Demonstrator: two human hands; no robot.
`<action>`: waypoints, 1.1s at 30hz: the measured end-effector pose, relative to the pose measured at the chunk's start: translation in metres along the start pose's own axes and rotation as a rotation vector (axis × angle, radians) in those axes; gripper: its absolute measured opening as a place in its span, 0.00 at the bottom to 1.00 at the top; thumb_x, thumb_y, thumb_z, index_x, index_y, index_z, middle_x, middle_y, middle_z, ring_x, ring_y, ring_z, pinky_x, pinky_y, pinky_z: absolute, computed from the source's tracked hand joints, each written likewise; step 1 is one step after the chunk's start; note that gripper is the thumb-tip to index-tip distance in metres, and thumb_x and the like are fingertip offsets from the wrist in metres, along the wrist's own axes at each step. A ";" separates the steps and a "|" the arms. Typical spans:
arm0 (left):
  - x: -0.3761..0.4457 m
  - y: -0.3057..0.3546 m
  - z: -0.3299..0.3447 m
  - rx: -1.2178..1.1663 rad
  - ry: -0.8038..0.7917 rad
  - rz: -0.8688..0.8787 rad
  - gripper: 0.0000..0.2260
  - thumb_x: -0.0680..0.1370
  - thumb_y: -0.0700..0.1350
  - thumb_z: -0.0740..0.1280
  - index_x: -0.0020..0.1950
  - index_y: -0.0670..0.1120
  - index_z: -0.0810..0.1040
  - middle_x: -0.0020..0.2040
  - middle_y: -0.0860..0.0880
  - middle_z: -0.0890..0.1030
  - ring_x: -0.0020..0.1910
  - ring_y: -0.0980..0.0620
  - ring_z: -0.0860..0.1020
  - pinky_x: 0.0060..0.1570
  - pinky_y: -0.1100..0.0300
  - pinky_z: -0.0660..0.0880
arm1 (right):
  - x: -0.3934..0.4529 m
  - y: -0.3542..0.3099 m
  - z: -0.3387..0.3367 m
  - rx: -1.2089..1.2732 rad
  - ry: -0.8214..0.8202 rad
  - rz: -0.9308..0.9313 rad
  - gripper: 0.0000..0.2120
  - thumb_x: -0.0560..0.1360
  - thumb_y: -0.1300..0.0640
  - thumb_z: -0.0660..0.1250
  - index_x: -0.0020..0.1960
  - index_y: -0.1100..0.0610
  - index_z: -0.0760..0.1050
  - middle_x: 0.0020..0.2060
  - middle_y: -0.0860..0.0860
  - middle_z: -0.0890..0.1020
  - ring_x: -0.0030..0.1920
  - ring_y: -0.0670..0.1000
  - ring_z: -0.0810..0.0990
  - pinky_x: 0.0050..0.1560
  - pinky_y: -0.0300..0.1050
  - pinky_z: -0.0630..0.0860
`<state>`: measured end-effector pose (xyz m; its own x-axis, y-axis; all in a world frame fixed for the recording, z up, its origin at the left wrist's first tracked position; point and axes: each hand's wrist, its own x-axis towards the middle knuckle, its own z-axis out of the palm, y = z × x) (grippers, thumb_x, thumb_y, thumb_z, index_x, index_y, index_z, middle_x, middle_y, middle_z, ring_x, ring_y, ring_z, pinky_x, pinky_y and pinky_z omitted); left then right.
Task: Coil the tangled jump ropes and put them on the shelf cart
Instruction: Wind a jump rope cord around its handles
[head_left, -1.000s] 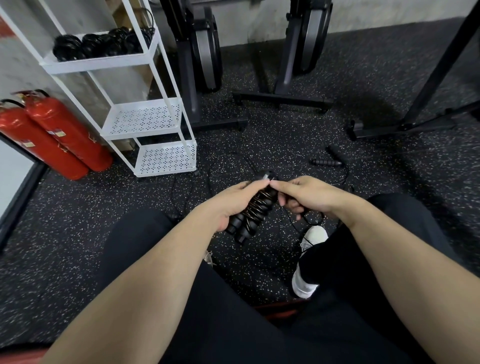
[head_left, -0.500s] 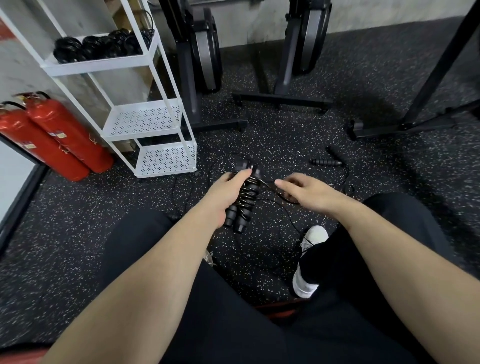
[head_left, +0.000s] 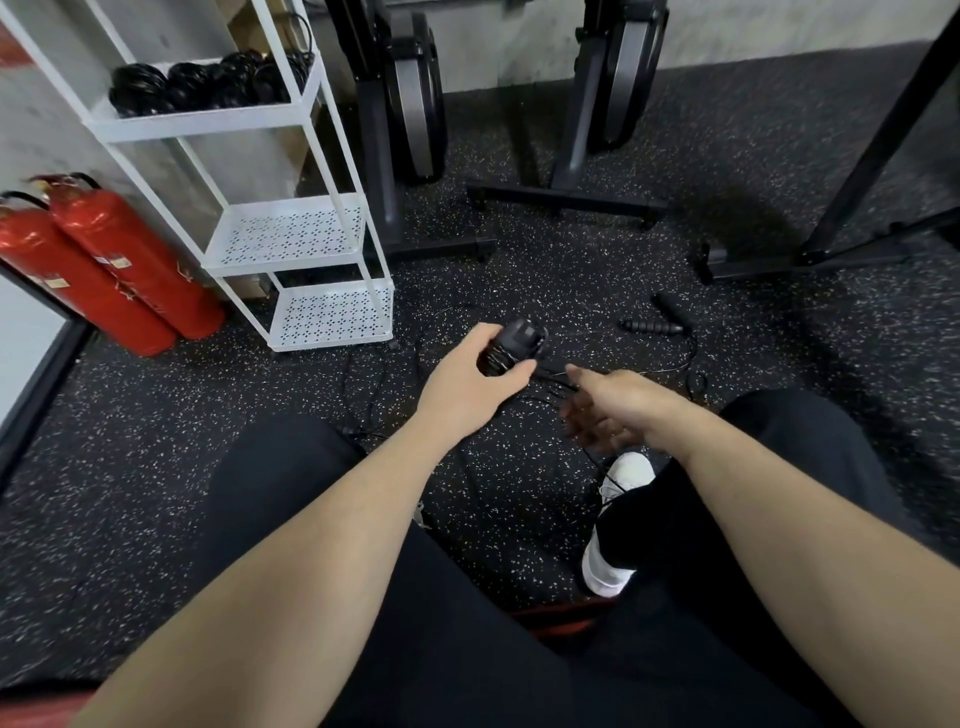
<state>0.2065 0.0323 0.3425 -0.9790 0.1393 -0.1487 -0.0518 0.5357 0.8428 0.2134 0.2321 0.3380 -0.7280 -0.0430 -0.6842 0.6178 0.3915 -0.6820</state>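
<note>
Rope bundle (head_left: 511, 347), wound round its black handles, now sits higher and further forward than half a second ago, lifted towards the shelf cart (head_left: 291, 228) by the left hand (head_left: 470, 387), whose fingers and thumb curl round it. A second ago both hands met on the bundle low over the floor (head_left: 571, 270); since then the right hand (head_left: 605, 410) has let go and dropped back, and it now hangs just right of the bundle with fingers loosely spread, blurred, gripping nothing. Thin cord (head_left: 553, 379) trails from the bundle past the right hand's fingertips; whether it touches them I cannot tell. More loose cord lies on the floor under both hands. Another pair of handles (head_left: 652, 327) lies on the floor to the right, well apart from the cart, unmoved. Coiled ropes (head_left: 208, 85) fill the cart's top shelf; the two lower shelves show bare perforated metal. Two red fire extinguishers (head_left: 104, 265) lean at the cart's left side.
</note>
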 end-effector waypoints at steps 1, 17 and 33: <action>-0.001 0.001 0.001 0.010 -0.044 0.026 0.13 0.78 0.56 0.72 0.60 0.60 0.75 0.50 0.57 0.81 0.49 0.56 0.79 0.54 0.53 0.76 | 0.001 0.000 -0.001 -0.002 0.009 0.027 0.30 0.84 0.38 0.56 0.50 0.62 0.84 0.40 0.57 0.88 0.37 0.55 0.83 0.51 0.53 0.82; -0.010 0.009 0.003 -0.012 -0.357 0.197 0.17 0.77 0.47 0.75 0.52 0.69 0.75 0.49 0.62 0.82 0.49 0.58 0.80 0.54 0.59 0.77 | 0.000 0.009 -0.001 -0.158 -0.419 0.104 0.20 0.87 0.56 0.50 0.57 0.63 0.80 0.38 0.52 0.85 0.35 0.49 0.79 0.38 0.44 0.77; -0.008 0.016 0.008 -0.213 -0.204 -0.072 0.06 0.82 0.52 0.68 0.58 0.55 0.78 0.49 0.54 0.84 0.40 0.59 0.83 0.36 0.64 0.77 | 0.000 -0.005 0.009 0.069 0.112 -0.182 0.12 0.82 0.65 0.54 0.55 0.62 0.76 0.45 0.59 0.84 0.42 0.53 0.81 0.46 0.51 0.82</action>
<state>0.2148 0.0466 0.3530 -0.9125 0.2837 -0.2947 -0.1808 0.3665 0.9127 0.2129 0.2219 0.3387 -0.8555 -0.0038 -0.5177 0.4891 0.3222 -0.8105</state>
